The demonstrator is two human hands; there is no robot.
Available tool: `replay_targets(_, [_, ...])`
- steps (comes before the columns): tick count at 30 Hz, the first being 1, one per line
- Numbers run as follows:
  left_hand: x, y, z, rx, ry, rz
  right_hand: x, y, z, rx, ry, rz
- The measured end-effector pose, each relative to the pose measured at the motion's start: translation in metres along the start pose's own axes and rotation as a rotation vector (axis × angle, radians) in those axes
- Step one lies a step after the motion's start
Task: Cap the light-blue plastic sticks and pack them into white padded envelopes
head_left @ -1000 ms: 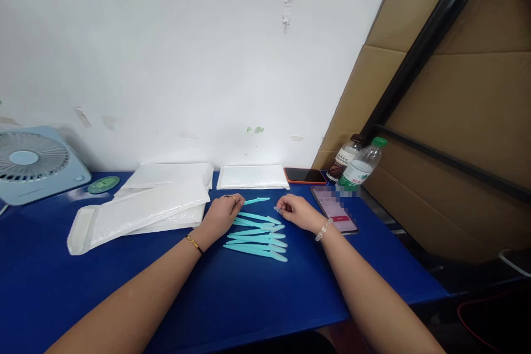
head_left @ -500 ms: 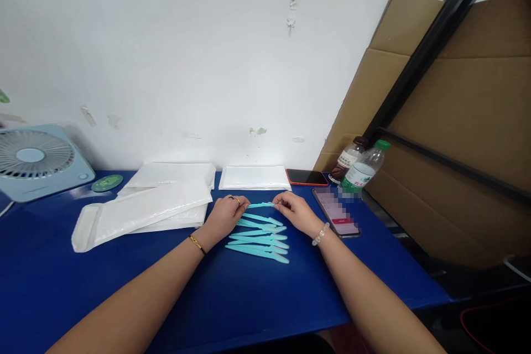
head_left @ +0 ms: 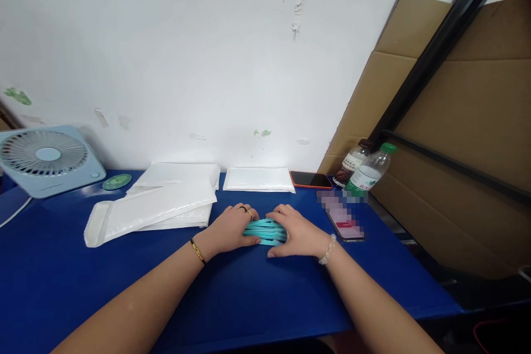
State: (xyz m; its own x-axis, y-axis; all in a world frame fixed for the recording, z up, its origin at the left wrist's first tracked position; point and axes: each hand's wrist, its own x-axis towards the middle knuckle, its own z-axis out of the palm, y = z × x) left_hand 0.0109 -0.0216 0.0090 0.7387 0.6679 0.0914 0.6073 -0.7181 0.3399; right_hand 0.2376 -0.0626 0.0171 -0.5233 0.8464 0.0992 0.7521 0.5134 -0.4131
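Several slim turquoise razors (head_left: 266,230) lie side by side in a tight bunch on the blue table. My left hand (head_left: 233,228) is curled round their left ends, thumb at the near side and fingers at the far side. Round the right ends curves my right hand (head_left: 295,233), its thumb on the near side with a small gap to the nearest razor. Both ends of the bunch are hidden by my hands.
White padded envelopes (head_left: 166,204) are piled at left, and another white stack (head_left: 259,179) sits by the wall. A fan (head_left: 50,157) stands far left. Two phones (head_left: 311,180) and two bottles (head_left: 367,174) are at right, near cardboard (head_left: 385,77).
The razors, earlier spread out in a row, are now bunched together. Both hands have moved nearer and closed in from the sides, no longer pinching the farthest razor by its ends.
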Motion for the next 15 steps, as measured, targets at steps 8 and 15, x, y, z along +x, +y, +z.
replay_targets(8, [0.000,0.014,0.014,0.254,0.006,0.093,0.010,-0.034,0.018,-0.365,-0.071,0.012])
replay_targets(15, [0.000,0.028,0.015,0.346,-0.031,0.036,0.009,-0.039,0.023,-0.461,-0.056,0.070])
